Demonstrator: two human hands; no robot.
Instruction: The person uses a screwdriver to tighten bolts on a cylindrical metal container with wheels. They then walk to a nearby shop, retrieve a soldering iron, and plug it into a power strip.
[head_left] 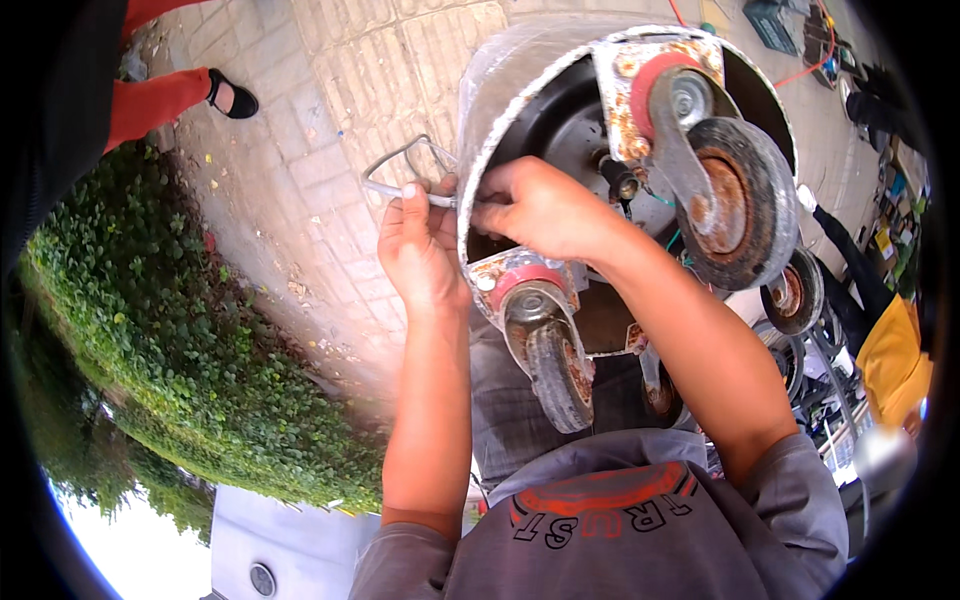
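Observation:
A large round metal drum [497, 88], tipped so that its underside faces me, has rusty caster wheels on it. The biggest caster [745, 205] sits at the upper right and a smaller caster [560, 370] at the near edge. Outside the drum's left wall, my left hand [425, 250] is closed on a bent grey cable [385, 187], its thumb pressed along it near the rim. My right hand [545, 210] reaches over the rim into the drum, fingers pinched together against the inner wall. What those fingers grip is hidden. Thin green wires [660, 198] show inside the drum.
A leafy hedge [180, 330] runs along the left, beside brick paving [320, 190]. A person in red trousers [160, 105] stands at the upper left. Another person in a yellow garment [893, 355] is at the right, near wheels and clutter. A white vehicle [285, 545] stands at the lower left.

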